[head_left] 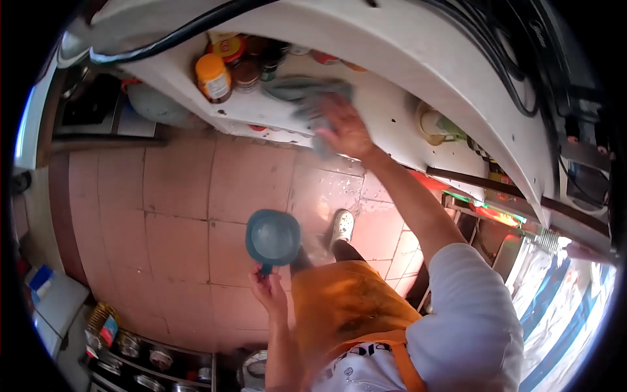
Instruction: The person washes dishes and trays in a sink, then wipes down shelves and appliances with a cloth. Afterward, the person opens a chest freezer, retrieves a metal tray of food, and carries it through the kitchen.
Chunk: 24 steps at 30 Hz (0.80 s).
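My left hand (269, 291) is closed round the short handle of a teal plastic dipper (274, 236), held over the floor with its round hollow facing up. At the white shelf, my right hand (346, 124) is on a grey cloth (307, 88). Motion blurs the fingers and the cloth; part of the cloth lies on the shelf and part hangs past its front edge. Left of the cloth stand a jar with an orange lid (213, 77) and a dark jar (246, 75).
A white shelf unit (392, 121) curves across the top, with black cables (483, 59) above it. A pale mug (431, 124) stands farther right. Pink floor tiles (176, 242) have wet spots near my shoe (342, 225). An oil bottle (101, 323) and metal pots (160, 358) are lower left.
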Each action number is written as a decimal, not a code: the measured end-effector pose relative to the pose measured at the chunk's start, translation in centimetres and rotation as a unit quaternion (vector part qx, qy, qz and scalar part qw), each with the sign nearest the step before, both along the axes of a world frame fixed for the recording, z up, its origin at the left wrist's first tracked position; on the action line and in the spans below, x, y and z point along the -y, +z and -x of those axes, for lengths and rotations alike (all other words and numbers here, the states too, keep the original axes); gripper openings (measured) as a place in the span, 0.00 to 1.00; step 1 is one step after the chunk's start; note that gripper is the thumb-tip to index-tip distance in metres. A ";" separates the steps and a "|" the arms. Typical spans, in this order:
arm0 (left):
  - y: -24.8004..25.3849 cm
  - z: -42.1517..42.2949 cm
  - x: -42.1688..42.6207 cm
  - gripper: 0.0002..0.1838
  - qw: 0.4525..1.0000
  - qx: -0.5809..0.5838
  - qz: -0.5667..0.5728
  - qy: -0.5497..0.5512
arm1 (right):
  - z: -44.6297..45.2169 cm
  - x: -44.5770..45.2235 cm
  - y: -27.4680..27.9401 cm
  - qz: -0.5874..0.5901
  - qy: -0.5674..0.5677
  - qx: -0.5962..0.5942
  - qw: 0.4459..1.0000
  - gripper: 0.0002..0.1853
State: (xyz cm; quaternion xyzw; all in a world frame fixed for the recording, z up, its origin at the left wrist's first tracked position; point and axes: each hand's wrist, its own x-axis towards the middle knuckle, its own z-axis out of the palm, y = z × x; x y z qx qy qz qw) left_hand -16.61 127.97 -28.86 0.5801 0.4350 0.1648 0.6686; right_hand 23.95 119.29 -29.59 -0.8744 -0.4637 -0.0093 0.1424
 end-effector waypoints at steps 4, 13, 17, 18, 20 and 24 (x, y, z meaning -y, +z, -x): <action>-0.3 -7.9 -2.6 0.14 0.995 0.090 -0.031 -0.012 | -4.1 7.0 -1.0 0.101 -0.282 0.041 0.953 0.33; 1.7 -28.1 -3.3 0.10 0.983 0.110 -0.132 -0.071 | 5.0 14.0 1.8 0.130 -0.248 0.121 0.952 0.24; -1.3 -31.1 -2.7 0.12 0.981 0.112 -0.133 -0.082 | 10.3 23.4 2.8 0.060 -0.302 -0.126 0.943 0.16; -2.5 -31.2 -2.7 0.14 0.981 0.135 -0.099 -0.093 | 11.6 26.4 3.0 0.019 -0.388 -0.271 0.880 0.15; -2.4 -30.7 -1.6 0.15 0.975 0.127 -0.172 -0.063 | 13.6 34.8 0.5 -0.118 -0.546 -0.333 0.760 0.17; -1.4 -28.8 3.5 0.13 0.974 0.159 -0.162 -0.018 | 12.7 39.2 7.1 -0.460 -0.570 -0.272 0.625 0.24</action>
